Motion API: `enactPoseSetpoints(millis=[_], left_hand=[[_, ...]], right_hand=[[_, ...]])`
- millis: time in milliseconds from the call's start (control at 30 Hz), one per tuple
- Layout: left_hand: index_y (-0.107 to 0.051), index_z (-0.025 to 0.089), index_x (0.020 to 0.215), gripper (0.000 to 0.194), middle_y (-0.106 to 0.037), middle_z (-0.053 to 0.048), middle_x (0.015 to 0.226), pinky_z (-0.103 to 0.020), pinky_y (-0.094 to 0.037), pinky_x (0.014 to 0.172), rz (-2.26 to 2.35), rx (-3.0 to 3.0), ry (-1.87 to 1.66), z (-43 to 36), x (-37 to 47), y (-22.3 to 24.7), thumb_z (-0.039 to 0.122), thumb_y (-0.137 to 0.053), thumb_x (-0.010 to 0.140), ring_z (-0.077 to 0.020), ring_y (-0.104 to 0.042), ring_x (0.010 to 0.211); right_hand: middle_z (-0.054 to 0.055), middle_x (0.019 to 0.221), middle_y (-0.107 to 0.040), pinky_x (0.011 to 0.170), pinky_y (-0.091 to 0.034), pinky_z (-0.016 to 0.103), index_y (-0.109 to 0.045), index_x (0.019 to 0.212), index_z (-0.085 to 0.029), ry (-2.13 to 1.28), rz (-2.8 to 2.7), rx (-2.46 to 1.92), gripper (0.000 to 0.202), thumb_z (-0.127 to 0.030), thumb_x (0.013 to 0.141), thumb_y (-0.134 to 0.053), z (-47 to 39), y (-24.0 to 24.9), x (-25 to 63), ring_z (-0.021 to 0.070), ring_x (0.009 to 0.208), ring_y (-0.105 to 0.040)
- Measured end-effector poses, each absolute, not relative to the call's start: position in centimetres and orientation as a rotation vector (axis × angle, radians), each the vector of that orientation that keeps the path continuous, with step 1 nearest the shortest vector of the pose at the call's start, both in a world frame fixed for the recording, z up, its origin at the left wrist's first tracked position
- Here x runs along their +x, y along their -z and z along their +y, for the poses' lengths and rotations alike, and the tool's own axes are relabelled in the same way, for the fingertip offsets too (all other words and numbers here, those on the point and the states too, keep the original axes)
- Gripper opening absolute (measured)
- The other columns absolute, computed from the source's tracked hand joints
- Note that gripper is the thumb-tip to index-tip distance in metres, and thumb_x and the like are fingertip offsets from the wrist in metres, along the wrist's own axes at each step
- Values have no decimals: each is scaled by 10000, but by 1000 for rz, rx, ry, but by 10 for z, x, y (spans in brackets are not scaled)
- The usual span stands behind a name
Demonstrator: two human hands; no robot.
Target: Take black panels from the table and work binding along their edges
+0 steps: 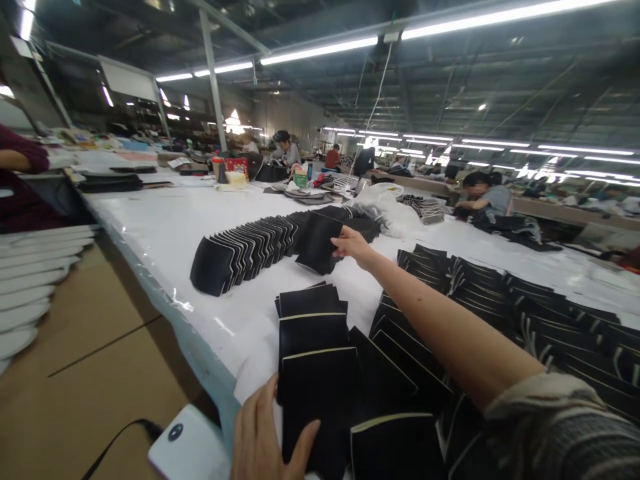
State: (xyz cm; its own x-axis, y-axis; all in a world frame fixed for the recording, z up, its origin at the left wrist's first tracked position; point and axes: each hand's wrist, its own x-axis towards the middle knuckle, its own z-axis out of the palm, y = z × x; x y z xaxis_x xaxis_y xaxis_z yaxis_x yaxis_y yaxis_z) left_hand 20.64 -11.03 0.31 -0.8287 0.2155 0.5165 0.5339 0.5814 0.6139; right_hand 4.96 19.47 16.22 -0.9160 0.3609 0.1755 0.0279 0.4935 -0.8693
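Held at its right edge by my right hand [353,245], a black flat piece [320,239] stands tilted over the table. Thumb and fingers pinch it. Behind and left of it runs a long row of similar black pieces [243,253], overlapping on edge with pale edges showing. My left hand [273,433] lies at the front with fingers spread, touching the left side of a black panel [320,387] with a pale top edge. That panel overlaps others in a column. A separate black panel [395,447] with a cream edge lies to its right.
Rows of black pieces [480,293] cover the right of the white table [145,233]. A clear plastic bag [387,207] sits behind my right hand. Below the table's left edge are a white device [187,443] with a cable and stacked white pieces [35,280]. Several people work farther back.
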Motion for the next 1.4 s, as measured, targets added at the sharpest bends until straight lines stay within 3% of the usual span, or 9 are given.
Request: enactPoseSetpoints(millis=[333, 533, 633, 767, 833, 933, 1000, 1200, 1400], left_hand=[[-503, 212, 1269, 570, -578, -133, 1154, -490, -463, 913, -2471, -615, 1113, -116, 203, 2, 566, -576, 828, -328, -549, 1069], [-484, 184, 1271, 627, -570, -129, 1155, -492, -477, 890, -2525, -649, 1080, -120, 198, -5, 606, -561, 814, -321, -550, 1047], [-461, 168, 1281, 680, -558, -133, 1137, -497, -481, 885, -2518, -635, 1109, -121, 198, -10, 652, -526, 808, -320, -560, 1017], [-417, 171, 1328, 731, -530, -141, 1176, -502, -475, 913, -2460, -673, 1133, -123, 205, -12, 669, -514, 802, -325, -560, 1025], [-398, 177, 1353, 752, -509, -152, 1224, -520, -454, 946, -2429, -724, 1092, -124, 211, -10, 672, -512, 800, -346, -534, 1088], [-402, 178, 1366, 752, -481, -166, 1282, -535, -431, 976, -2385, -792, 1008, -125, 220, -2, 663, -515, 802, -366, -492, 1162], [-420, 180, 1361, 739, -471, -170, 1300, -533, -433, 974, -2366, -811, 967, -125, 224, 6, 653, -525, 803, -367, -484, 1178], [-509, 196, 1305, 654, -475, -169, 1313, -541, -454, 926, -2370, -831, 872, -124, 224, 15, 623, -541, 810, -368, -502, 1152], [-531, 236, 1294, 580, -468, -143, 1339, -580, -422, 968, -2434, -870, 979, -127, 222, 11, 582, -541, 828, -369, -476, 1192]], right_hand=[[53, 1018, -638, 674, -564, 322, -595, 1105, -144, -1371, -2552, -632, 243, -310, 927, -593, 197, -112, 19, 158, 799, -640], [40, 997, -632, 665, -549, 306, -593, 1090, -141, -1159, -2695, -517, 216, -291, 935, -581, 185, -148, 66, 143, 768, -627], [-12, 850, -622, 682, -503, 253, -633, 973, -107, -1095, -2845, -302, 184, -236, 969, -503, 164, -176, 126, 104, 722, -621], [-50, 746, -640, 714, -452, 228, -694, 907, -122, -1014, -3096, 27, 148, -207, 788, -708, 131, -199, 224, 111, 732, -613], [6, 848, -678, 716, -466, 283, -698, 953, -146, -895, -3221, 145, 291, -247, 698, -793, 119, -199, 265, 176, 791, -628], [88, 1038, -661, 839, -448, 425, -651, 1084, -168, -328, -3367, 263, 418, -353, 726, -766, 109, -183, 303, 276, 983, -591], [84, 1050, -648, 887, -409, 476, -641, 1078, -184, -210, -3373, 257, 411, -364, 729, -763, 106, -169, 311, 285, 1017, -567], [19, 885, -618, 822, -358, 416, -650, 766, -193, -369, -3308, 301, 165, -322, 752, -753, 110, -152, 303, 238, 925, -541], [-69, 660, -481, 660, -334, 264, -524, 736, -185, -747, -3085, 250, 166, -226, 817, -663, 125, -203, 298, 113, 642, -452]])
